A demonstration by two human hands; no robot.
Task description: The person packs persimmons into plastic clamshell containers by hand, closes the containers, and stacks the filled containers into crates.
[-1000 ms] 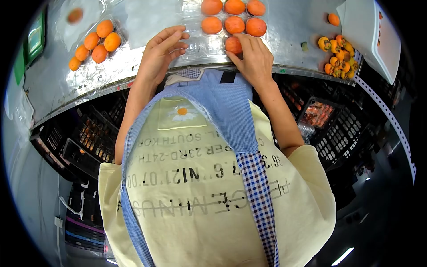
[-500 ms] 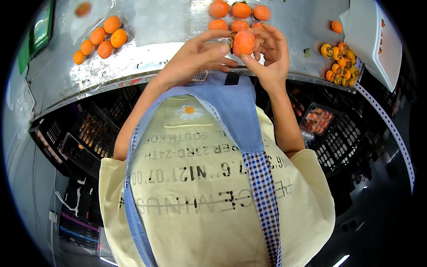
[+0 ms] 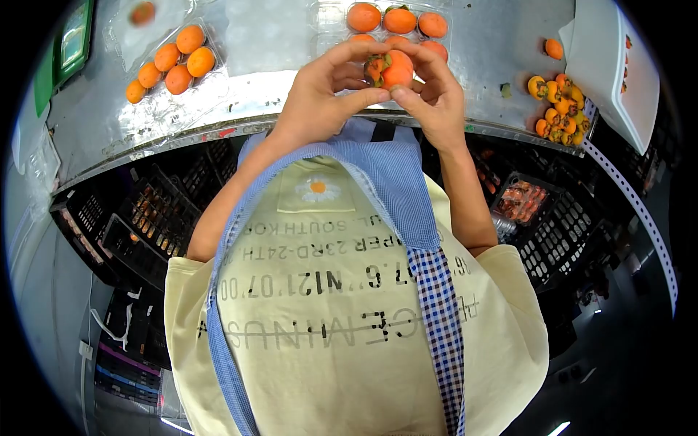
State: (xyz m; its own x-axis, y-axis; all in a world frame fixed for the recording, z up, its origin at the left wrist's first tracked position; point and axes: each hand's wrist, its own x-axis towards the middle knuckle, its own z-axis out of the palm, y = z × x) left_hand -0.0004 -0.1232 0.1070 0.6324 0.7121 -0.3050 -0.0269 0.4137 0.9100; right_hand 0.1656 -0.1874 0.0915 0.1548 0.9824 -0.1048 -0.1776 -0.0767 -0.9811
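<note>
An orange persimmon (image 3: 399, 71) is held up between my two hands, its leafy calyx turned toward the left. My right hand (image 3: 441, 98) grips it from the right, thumb below and fingers over the top. From the left, my left hand (image 3: 320, 94) closes on it, the thumb under the calyx side and the fingertips at its upper edge. Just beyond my hands lies a clear plastic tray (image 3: 317, 29) with several persimmons in rows; my fingers partly hide its nearer row.
Several orange persimmons (image 3: 178, 79) sit in another clear tray at left. A heap of smaller persimmons with calyxes (image 3: 558, 109) lies at the right edge, beside a white bin (image 3: 611, 65). Black crates (image 3: 542, 225) stand below the metal table (image 3: 269, 43).
The persimmon has been turned so its calyx faces more toward me. My left hand has moved right and closed in on the fruit.
</note>
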